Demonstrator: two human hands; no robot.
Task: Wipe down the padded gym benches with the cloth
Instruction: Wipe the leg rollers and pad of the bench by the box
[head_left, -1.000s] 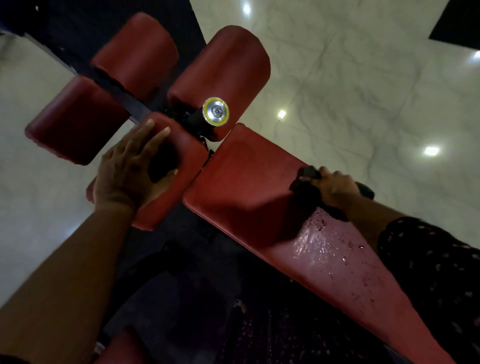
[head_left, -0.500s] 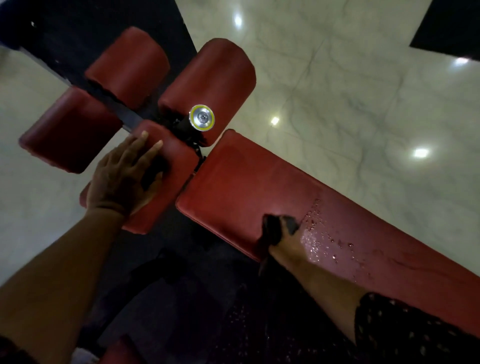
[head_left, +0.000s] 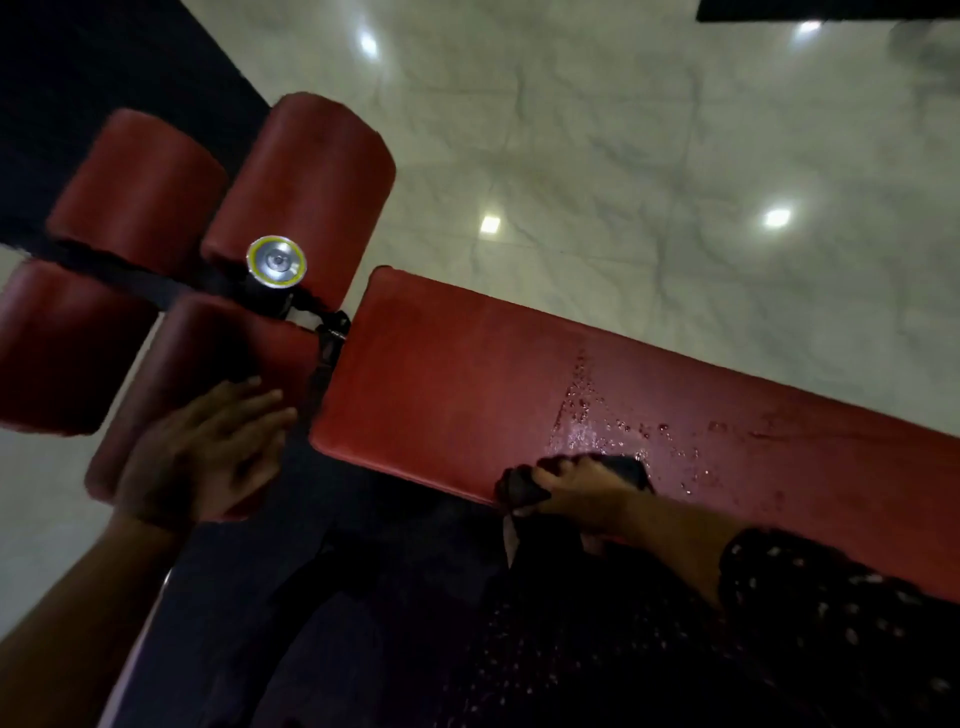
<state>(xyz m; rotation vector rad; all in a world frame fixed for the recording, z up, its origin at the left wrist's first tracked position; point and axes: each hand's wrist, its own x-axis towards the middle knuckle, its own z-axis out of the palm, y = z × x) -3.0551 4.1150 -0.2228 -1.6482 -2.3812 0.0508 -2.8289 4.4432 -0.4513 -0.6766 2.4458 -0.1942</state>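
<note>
Right hand (head_left: 582, 493): fingers curled round a dark cloth (head_left: 524, 488), pressing it on the red bench pad's (head_left: 457, 379) near edge
Left hand (head_left: 208, 452): fingers straight and spread; lies flat on a red roller pad (head_left: 208, 343)

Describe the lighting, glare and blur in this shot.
Head view: dim overall; ceiling lights glare off the glossy floor; the left hand is blurred; droplets glint on the bench; the dark cloth under the right hand nearly vanishes in shadow.
</note>
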